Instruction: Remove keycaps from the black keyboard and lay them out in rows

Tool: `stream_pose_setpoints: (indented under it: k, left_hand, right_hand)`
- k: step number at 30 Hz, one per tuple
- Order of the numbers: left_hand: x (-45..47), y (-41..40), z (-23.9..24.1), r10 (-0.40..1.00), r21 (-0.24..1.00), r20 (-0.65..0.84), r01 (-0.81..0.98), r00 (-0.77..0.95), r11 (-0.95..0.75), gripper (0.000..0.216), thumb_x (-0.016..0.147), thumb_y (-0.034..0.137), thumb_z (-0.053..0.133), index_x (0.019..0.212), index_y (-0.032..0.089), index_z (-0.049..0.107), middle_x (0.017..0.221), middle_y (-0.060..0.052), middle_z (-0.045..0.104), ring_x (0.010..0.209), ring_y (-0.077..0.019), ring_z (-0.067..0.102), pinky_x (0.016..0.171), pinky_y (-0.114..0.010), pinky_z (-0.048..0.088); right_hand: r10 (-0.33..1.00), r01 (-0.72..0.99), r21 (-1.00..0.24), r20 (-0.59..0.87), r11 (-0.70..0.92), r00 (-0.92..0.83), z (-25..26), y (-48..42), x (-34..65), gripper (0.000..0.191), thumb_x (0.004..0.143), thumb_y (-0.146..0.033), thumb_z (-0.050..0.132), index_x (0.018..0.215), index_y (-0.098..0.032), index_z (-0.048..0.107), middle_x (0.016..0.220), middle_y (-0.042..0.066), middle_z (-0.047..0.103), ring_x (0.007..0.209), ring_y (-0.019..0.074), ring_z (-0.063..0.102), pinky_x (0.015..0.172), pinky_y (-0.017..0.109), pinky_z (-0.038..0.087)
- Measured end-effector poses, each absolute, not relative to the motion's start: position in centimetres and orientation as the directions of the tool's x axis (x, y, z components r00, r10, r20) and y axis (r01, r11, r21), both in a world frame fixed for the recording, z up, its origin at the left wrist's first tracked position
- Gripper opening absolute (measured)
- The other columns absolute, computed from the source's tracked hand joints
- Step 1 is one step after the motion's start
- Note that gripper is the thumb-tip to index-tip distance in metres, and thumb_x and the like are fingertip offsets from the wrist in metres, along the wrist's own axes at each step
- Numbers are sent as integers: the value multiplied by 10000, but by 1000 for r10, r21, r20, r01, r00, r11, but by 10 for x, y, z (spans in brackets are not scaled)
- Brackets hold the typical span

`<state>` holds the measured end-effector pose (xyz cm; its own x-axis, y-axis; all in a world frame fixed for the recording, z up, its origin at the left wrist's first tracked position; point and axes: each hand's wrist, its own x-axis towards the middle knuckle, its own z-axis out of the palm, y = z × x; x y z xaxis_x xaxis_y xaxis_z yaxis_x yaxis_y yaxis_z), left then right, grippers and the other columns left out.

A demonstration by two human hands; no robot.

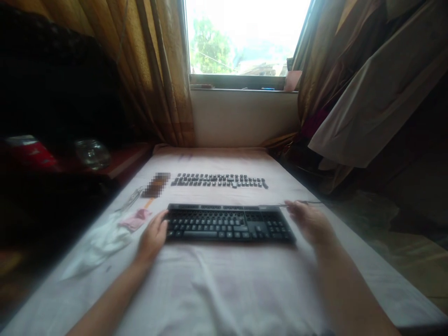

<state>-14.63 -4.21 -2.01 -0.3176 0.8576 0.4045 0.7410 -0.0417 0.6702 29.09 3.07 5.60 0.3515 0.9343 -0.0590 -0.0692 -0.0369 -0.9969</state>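
Found a black keyboard lying flat at the middle of the sheet-covered table. Saw the left hand against its end at 9 o'clock, thumb by the corner; could not tell whether clasped round the edge or merely rested there. Saw the right hand at 3 o'clock, just beside the other end, fingers stretched out and released, grasping nothing, smeared by blur. Traced a thin cable leading off toward 2 o'clock, just past those fingertips. Noted a row of loose keycaps at 12 o'clock, apart from the keyboard.

Read no brand and no key legends anywhere: too small and too soft. Met a pixelated patch at 11 o'clock, contents masked. Made out a metal tool, a pink scrap and a white cloth between 9 and 10 o'clock, kinds unclear. Glimpsed a glass jar and a red object further toward 10 o'clock, half lost in shadow. Lost both forearms past the lower frame edge.
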Motion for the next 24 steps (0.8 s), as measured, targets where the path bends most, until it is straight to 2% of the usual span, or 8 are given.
stream_pose_setpoints:
  k: [4,8,11,12,15,17,24]
  left_hand:
    - [-129,-37,-20,897,709,365,699,-248,-95,426,903,375,417,1196,180,655,1226,-104,698,1152,-257,656,1034,-424,507]
    - [-117,-27,-17,943,749,306,645,-131,-153,469,958,411,348,1213,150,642,1147,-111,723,921,-209,737,793,-343,623]
    - [-118,-14,-9,956,747,291,634,-40,-200,440,966,427,380,1190,166,655,1103,-92,737,777,-181,741,683,-322,631]
    - [-121,-7,-5,954,736,300,641,-19,-219,421,960,425,405,1179,173,661,1088,-86,741,775,-182,738,701,-333,630]
    - [-128,15,1,934,680,354,674,42,-288,354,917,390,491,1116,182,696,1115,-89,738,1036,-234,694,952,-412,555]
    - [-132,29,0,923,648,375,688,87,-328,325,905,368,507,1088,196,712,1125,-83,739,1095,-239,665,1027,-432,500]
    - [-132,41,-13,908,616,357,676,218,-404,295,948,361,503,981,208,753,993,-64,761,1032,-215,669,965,-382,516]
  right_hand:
    - [951,-102,-994,-74,-45,300,63,32,271,245,693,-324,721,849,-232,556,893,72,752,741,206,703,507,252,550]
    - [973,-156,-983,-128,-98,192,67,34,237,414,626,-307,791,959,-232,556,873,37,741,699,165,682,500,208,499]
    - [984,-148,-980,-147,-131,101,67,33,207,538,555,-316,861,1002,-214,578,879,38,731,737,173,682,561,226,508]
    - [988,-143,-981,-144,-134,60,66,33,196,568,538,-329,876,1009,-209,582,887,41,730,754,180,682,583,237,512]
    - [991,-128,-982,-132,-136,-33,62,30,166,564,555,-397,882,998,-204,591,855,34,723,764,184,675,591,245,492]
    - [990,-114,-984,-128,-134,-61,60,27,148,518,595,-422,863,984,-201,601,806,18,714,719,171,658,566,240,471]
    - [976,-125,-971,-192,-204,-104,51,22,116,365,616,-341,824,859,-215,582,752,16,717,556,123,558,444,211,373]
